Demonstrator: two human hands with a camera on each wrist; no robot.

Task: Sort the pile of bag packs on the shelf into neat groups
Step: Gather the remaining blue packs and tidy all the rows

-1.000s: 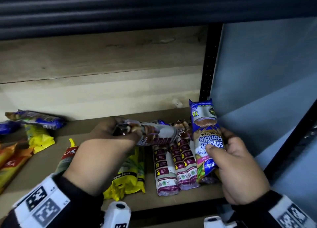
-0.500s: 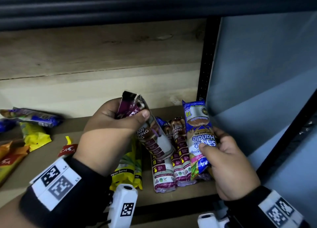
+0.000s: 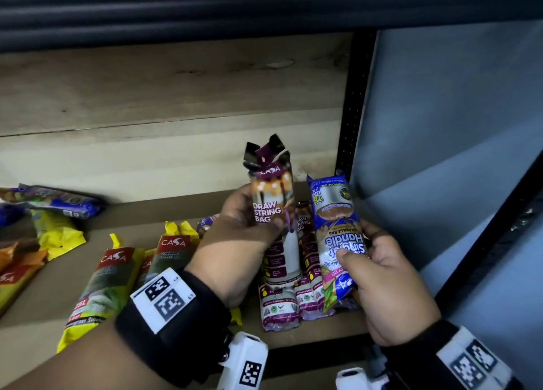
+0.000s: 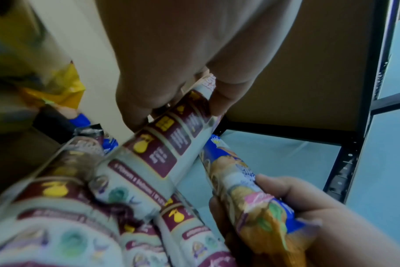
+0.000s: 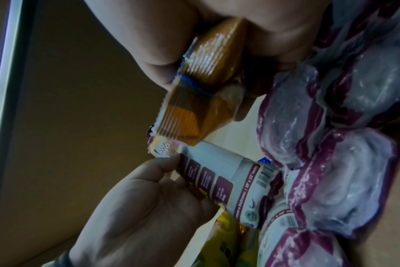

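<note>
Left hand (image 3: 235, 242) gripping one purple pack (image 3: 271, 201), right hand (image 3: 385, 278) one blue pack (image 3: 338, 231)

— What can be read on the maroon pack (image 3: 271, 210)?
— "CASA" and "DRAW STRING BAG" are printed on it.
— And on the blue pack (image 3: 338, 237)?
— "Singlet Handle" and "GARBAGE BAG" are seen upside down, with "18" near its top.
— Elsewhere?
— "CASA" is shown on the yellow packs (image 3: 117, 272) – smaller print cannot be made out.

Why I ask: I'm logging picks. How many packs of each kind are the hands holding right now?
Maroon draw string bag pack: 1, gripped by the left hand
Blue handle garbage bag pack: 1, gripped by the right hand
Total: 2
</note>
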